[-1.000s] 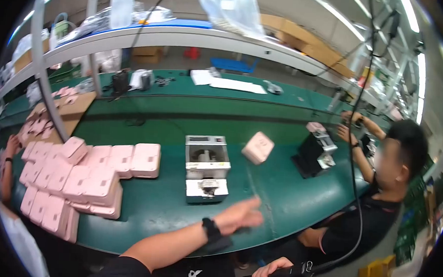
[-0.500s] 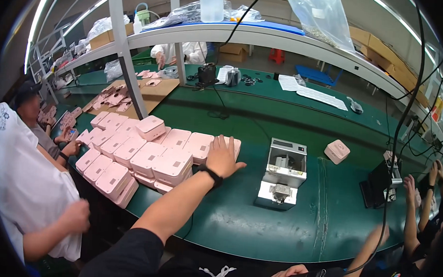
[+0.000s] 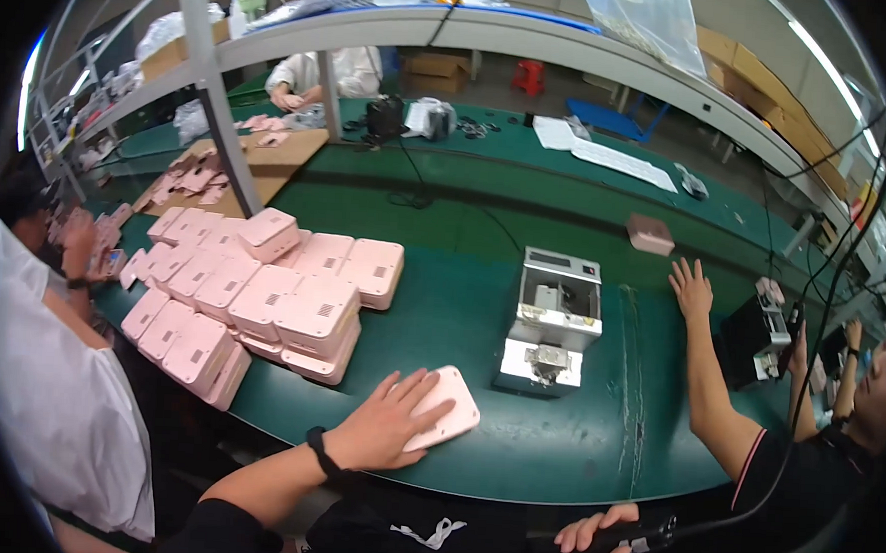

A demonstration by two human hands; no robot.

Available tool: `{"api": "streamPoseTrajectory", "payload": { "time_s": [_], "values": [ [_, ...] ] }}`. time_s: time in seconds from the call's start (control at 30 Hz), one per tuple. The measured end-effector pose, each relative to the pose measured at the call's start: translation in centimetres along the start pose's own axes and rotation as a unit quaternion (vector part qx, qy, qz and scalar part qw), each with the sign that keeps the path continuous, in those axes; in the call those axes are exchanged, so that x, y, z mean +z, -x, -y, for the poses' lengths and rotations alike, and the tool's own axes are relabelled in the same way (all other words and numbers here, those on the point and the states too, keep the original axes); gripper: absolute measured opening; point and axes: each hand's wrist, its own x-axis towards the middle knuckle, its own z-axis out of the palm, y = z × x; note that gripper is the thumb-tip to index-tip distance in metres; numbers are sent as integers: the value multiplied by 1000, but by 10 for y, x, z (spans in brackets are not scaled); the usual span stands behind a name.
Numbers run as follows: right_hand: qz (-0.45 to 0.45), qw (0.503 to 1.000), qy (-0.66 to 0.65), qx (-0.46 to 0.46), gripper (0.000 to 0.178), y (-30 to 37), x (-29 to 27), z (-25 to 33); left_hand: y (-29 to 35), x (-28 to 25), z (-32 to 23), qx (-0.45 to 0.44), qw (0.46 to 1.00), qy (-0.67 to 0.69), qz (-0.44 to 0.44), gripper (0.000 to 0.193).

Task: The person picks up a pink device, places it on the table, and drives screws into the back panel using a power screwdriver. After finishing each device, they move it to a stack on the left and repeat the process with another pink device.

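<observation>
My left hand (image 3: 387, 422), with a black band at the wrist, lies over a pale pink plastic case (image 3: 446, 409) near the table's front edge. Its fingers are bent across the top and grip the case. Low at the right, my right hand (image 3: 598, 537) is closed around a black electric screwdriver (image 3: 640, 540) with a cord running up to the right. Its tip is hidden. Left of centre, several pink cases (image 3: 296, 304) stand stacked in rows on the green table (image 3: 432, 296).
A grey metal machine (image 3: 551, 317) stands right of centre. Beyond it sits another pink case (image 3: 651, 233), near a co-worker's open hand (image 3: 693, 288). A black device (image 3: 755, 338) stands at the right. A shelf post (image 3: 217, 104) rises behind the stack. Another person in white (image 3: 51, 386) stands left.
My left hand has pulled a pink case from the stack's right end toward the front edge. The case beyond the machine has moved farther back, and a co-worker's hand has reached in near it.
</observation>
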Motion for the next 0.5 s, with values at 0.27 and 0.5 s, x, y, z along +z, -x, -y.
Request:
{"api": "streamPoseTrajectory", "payload": {
  "time_s": [0.27,0.5],
  "values": [
    [-36,990,124,-65,33,-98,35,0,-34,-2,7,119,988,94,-6,90],
    [-10,983,156,-92,20,-188,85,-17,-31,18,22,19,947,319,19,87]
  ]
}}
